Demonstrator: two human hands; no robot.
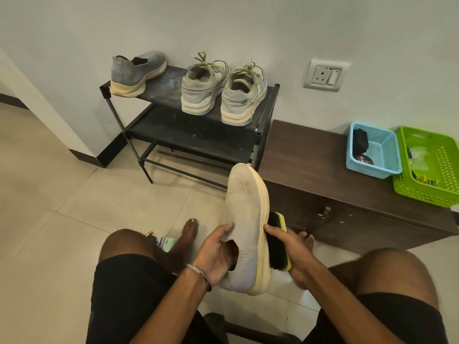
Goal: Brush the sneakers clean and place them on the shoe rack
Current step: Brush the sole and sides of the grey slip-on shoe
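Observation:
A pale knit slip-on sneaker (244,214) with a yellowish sole is held up in front of me, toe pointing away. My left hand (216,252) grips it at the opening, fingers inside and thumb on the upper. My right hand (289,247) holds a yellow-backed brush (277,247) whose black bristles press against the sneaker's right side along the sole. On the black shoe rack (263,112) by the wall stand the matching slip-on sneaker (135,73) at the left and a laced grey pair (223,90) at the right, heels toward me.
A low brown cabinet (313,170) stands right of the rack, carrying a blue basket (387,150) and a green basket (444,170). A wall socket (326,75) is above it. Small items (164,240) lie on the tiled floor by my left foot. My knees frame the sneaker.

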